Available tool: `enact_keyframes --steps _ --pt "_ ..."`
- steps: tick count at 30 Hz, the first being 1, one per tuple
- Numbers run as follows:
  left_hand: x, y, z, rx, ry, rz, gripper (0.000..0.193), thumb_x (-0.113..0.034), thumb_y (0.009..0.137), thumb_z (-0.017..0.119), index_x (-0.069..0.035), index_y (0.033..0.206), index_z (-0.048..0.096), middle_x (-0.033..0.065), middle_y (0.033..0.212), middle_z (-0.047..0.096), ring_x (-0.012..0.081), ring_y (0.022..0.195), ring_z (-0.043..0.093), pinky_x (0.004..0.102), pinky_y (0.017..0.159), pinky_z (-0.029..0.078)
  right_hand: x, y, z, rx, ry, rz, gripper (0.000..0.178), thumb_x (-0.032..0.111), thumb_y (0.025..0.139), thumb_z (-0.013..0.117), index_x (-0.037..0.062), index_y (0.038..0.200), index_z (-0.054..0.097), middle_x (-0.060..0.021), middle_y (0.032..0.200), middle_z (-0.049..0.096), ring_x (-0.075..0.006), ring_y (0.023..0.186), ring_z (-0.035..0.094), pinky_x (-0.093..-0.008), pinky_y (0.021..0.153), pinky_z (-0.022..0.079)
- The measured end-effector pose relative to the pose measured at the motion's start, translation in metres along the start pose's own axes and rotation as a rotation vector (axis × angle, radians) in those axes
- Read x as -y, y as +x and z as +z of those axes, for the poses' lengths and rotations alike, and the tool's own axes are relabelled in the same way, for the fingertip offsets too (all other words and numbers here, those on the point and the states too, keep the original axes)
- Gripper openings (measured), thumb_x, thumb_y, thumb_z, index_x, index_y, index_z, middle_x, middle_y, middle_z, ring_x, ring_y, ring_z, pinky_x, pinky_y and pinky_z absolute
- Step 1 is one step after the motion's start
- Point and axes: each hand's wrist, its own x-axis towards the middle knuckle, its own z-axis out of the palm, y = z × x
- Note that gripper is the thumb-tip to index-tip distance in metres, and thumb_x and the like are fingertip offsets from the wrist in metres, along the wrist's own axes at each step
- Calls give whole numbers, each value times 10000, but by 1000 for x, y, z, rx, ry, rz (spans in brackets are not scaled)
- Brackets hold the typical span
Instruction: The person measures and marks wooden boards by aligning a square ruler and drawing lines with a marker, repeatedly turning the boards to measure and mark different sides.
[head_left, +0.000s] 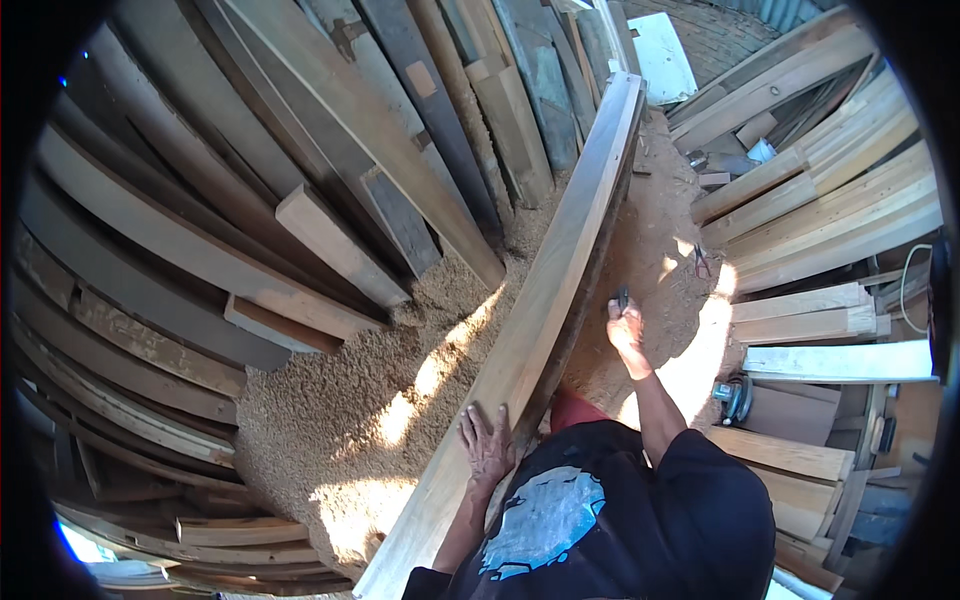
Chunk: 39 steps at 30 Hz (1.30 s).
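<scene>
the left hand (487,447) lies spread on the long board (545,310) slanting across the middle, the right hand (626,330) pinches a small dark thing (623,297) beside it, and the board seems mostly smooth, but i can't tell what work is left.

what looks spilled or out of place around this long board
Loose shavings are heaped on the floor left of the long board, like uncleared waste. A pliers-like tool lies on the dusty floor at right, seemingly astray.
</scene>
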Motion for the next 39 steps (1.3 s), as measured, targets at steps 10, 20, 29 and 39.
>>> enact_keyframes --steps 10,20,29,39 --pt "-32 92 -5 180 26 125 951 -433 823 741 -254 1647 302 398 1645 143 586 1535 99 687 1231 113 68 67 -115 -306 828 140 250 269 1083 543 35 1159 582 -108 939 712 -122 701 659 -288 597 561" --pt "-119 288 35 113 36 -65 992 -483 806 777 -253 1647 304 395 1643 115 612 1501 122 705 1207 127 -10 126 -36 28 677 306 269 301 1057 595 38 1026 644 9 713 543 -96 685 578 -298 585 517" --pt "-163 402 64 -127 -42 -44 925 -496 835 756 -14 1531 384 321 1620 268 527 1439 287 672 1175 233 -33 169 -1 657 448 201 223 207 965 675 -12 940 639 -11 712 503 -118 687 481 -348 623 430" --pt "-168 408 50 -142 -175 91 982 -632 854 702 13 1507 351 315 1621 262 509 1462 256 677 1170 206 -14 182 34 708 439 160 280 258 992 632 -20 954 642 -101 687 570 -194 667 577 -407 648 478"
